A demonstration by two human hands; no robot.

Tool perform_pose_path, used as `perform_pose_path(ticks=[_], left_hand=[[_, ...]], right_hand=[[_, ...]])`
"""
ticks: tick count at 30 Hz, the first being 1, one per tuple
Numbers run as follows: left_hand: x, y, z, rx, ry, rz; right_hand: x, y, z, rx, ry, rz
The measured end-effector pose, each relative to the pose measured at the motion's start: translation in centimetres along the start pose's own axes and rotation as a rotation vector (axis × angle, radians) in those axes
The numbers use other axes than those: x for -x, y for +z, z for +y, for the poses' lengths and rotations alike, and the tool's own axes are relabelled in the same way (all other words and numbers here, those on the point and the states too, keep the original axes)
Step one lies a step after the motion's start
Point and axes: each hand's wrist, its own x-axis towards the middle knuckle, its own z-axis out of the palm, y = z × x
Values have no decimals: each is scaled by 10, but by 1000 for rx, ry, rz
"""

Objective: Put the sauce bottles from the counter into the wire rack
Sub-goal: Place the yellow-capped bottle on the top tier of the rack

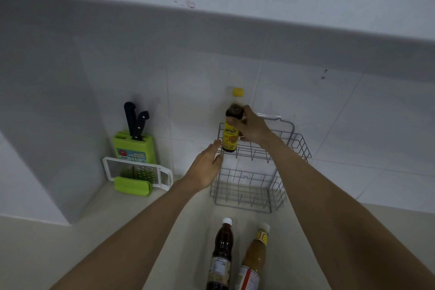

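Yellow-capped sauce bottle [230, 136] stands in the upper tier of the wire rack [297, 146], right hand [253, 128] gripping its dark shoulder; left hand [206, 168], fingers straight, touches the rack's left corner.

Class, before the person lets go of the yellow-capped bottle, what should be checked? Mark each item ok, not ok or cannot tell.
1. Right hand grips the yellow-capped bottle firmly: ok.
2. Bottle upright: ok.
3. Bottle's base seated on the upper tier of the wire rack: cannot tell.
4. Left hand open at the rack's front left corner, ready to steady it: ok.
5. Free room on the upper tier to the bottle's right: ok.
6. Counter cleared of bottles: not ok; the dark bottle and tan bottle stand there.
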Motion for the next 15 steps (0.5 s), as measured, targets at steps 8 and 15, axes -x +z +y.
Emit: perform_pose_path(ticks=[8, 15], left_hand=[[0, -6, -2, 135, -33, -10], [-1, -5, -4, 163, -54, -63]], right_hand=[[10, 13, 12, -170, -15, -19], [16, 18, 26, -130, -100, -58]])
